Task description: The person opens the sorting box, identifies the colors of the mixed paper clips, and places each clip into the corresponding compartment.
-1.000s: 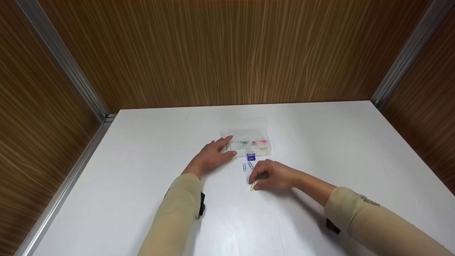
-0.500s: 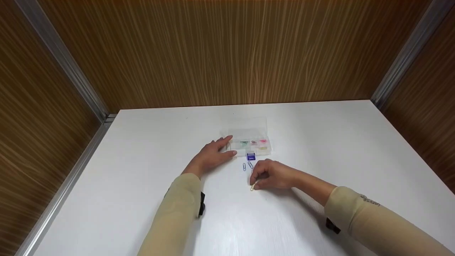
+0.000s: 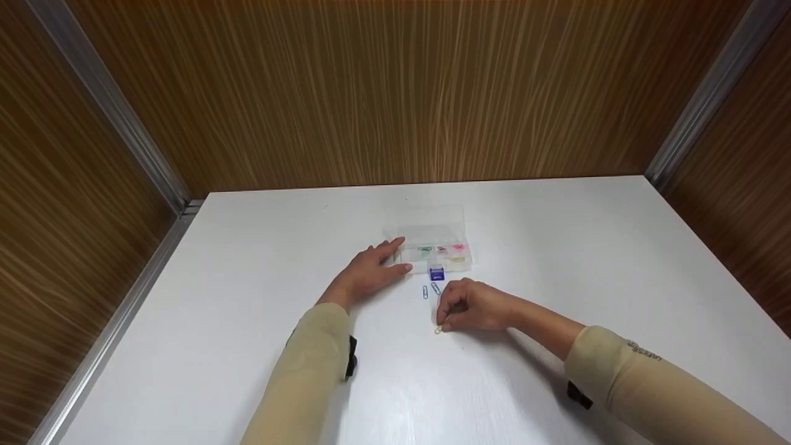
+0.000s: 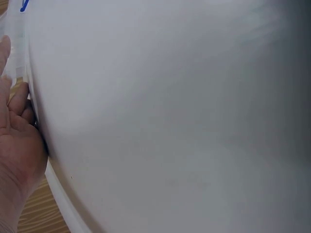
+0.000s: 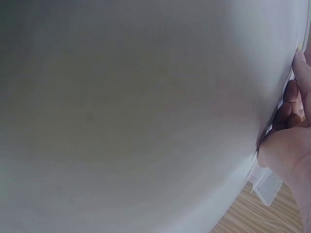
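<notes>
In the head view my right hand (image 3: 479,306) pinches a small yellow paper clip (image 3: 438,330) at the tabletop, thumb and forefinger covering most of it. My left hand (image 3: 369,271) lies at the left end of a clear plastic compartment box (image 3: 413,267), thumb at its front corner and forefinger along the back one. The box's see-through lid (image 3: 429,216) is raised at the back. Inside are green clips (image 3: 424,250), pink ones (image 3: 458,246) and a yellow bit (image 3: 456,259) in separate compartments. Two blue paper clips (image 3: 425,292) lie between the box and my right hand.
A dark blue piece (image 3: 437,274) sits at the box's front edge. The white table (image 3: 247,278) is bounded by a wood-grain panel (image 3: 395,93) at the back and more panels with metal posts on both sides.
The right fingertips have shifted slightly right and toward the near edge, and less of the yellow paper clip shows. The left hand and the box stay in place.
</notes>
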`<state>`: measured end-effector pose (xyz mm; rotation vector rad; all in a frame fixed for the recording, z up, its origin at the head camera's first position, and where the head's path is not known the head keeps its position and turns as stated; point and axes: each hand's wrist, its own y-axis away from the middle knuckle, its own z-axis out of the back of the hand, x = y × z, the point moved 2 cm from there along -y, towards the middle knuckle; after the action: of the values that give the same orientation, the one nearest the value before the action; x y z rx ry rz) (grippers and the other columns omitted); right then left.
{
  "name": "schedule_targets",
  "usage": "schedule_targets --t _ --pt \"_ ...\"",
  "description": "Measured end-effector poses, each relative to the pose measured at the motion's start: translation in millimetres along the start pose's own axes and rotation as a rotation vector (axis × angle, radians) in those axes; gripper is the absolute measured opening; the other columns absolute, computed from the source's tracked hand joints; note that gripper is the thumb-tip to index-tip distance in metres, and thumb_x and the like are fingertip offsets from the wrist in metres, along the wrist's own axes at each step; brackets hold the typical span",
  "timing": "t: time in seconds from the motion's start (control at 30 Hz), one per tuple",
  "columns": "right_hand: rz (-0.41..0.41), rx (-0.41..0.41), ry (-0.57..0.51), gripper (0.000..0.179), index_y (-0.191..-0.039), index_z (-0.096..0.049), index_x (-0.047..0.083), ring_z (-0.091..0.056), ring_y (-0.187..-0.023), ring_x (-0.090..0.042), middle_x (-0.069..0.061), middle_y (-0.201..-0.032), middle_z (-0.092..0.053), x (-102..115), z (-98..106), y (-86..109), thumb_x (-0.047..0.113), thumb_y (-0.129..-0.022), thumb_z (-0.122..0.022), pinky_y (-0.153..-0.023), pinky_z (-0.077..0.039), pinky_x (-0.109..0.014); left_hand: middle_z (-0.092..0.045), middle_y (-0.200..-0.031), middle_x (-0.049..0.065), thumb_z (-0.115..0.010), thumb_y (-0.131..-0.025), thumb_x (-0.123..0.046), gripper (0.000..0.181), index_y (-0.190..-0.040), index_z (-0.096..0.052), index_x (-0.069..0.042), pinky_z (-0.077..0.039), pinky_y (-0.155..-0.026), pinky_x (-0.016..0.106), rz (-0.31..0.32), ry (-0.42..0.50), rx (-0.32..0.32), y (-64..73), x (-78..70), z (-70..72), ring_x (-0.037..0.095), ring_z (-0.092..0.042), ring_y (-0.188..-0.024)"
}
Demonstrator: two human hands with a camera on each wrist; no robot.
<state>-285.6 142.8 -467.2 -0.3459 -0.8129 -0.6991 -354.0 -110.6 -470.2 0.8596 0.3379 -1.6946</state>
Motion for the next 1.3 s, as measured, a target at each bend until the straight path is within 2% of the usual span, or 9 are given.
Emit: schedule_targets --t 0.13,0.4,0.87,1.07,1.17,1.3 --pt "-0.008 -0.001 0.009 0.007 -0.095 -0.083 0.016 -0.058 -0.101 -0.015 0.006 -0.099 -0.07 -0.2 -0.1 0.2 0.011 -0.09 -0.086 -0.094 -0.04 -0.033 -0.027 -0.175 -0.003 -0.062 -0.098 -0.065 0.072 -0.164 -0.037 -0.048 -0.012 -0.129 0.058 0.008 -0.007 0.0 -0.5 0.4 -0.3 0.031 -0.012 -0.163" --pt "-0.012 0.016 -0.017 0.006 -0.093 -0.082 0.015 -0.059 -0.102 -0.018 0.002 -0.098 -0.07 0.0 0.5 -0.1 0.01 -0.091 -0.085 -0.096 -0.041 -0.033 -0.029 -0.174 -0.003 -0.063 -0.098 -0.064 0.071 -0.163 -0.039 -0.047 -0.014 -0.129 0.057 -0.016 0.016 -0.001 2.4 -0.9 1.0 0.032 -0.014 -0.163" --pt "-0.021 0.017 -0.002 0.008 -0.092 -0.082 0.017 -0.058 -0.101 -0.015 0.005 -0.098 -0.069 -0.4 1.5 0.8 0.009 -0.091 -0.084 -0.097 -0.036 -0.035 -0.028 -0.174 -0.002 -0.063 -0.1 -0.061 0.07 -0.164 -0.038 -0.046 -0.014 -0.129 0.055 -0.01 0.013 -0.001 1.5 -3.6 0.8 0.032 -0.014 -0.163" --pt "-0.023 0.023 -0.02 0.011 -0.093 -0.082 0.017 -0.057 -0.102 -0.017 0.003 -0.099 -0.068 -2.4 1.4 2.0 0.006 -0.094 -0.08 -0.095 -0.039 -0.033 -0.028 -0.174 -0.003 -0.063 -0.099 -0.062 0.07 -0.163 -0.038 -0.047 -0.013 -0.128 0.058 0.004 0.015 0.006 2.1 -3.8 -0.5 0.033 -0.013 -0.163" --pt "-0.034 0.022 -0.056 0.009 -0.094 -0.081 0.014 -0.058 -0.101 -0.018 0.001 -0.099 -0.07 -1.6 2.3 1.0 0.005 -0.095 -0.079 -0.094 -0.043 -0.03 -0.028 -0.174 -0.004 -0.063 -0.099 -0.062 0.07 -0.163 -0.038 -0.048 -0.013 -0.128 0.058 0.01 0.02 0.006 2.1 -2.9 -0.4 0.032 -0.013 -0.163" --pt "-0.11 -0.001 -0.145 0.002 -0.098 -0.079 0.008 -0.06 -0.096 -0.016 -0.001 -0.097 -0.073 0.1 6.1 -0.4 0.007 -0.097 -0.078 -0.088 -0.049 -0.022 -0.028 -0.174 -0.005 -0.063 -0.1 -0.061 0.068 -0.162 -0.039 -0.049 -0.013 -0.129 0.058 0.015 0.027 -0.002 1.1 -2.0 -0.1 0.032 -0.013 -0.163"
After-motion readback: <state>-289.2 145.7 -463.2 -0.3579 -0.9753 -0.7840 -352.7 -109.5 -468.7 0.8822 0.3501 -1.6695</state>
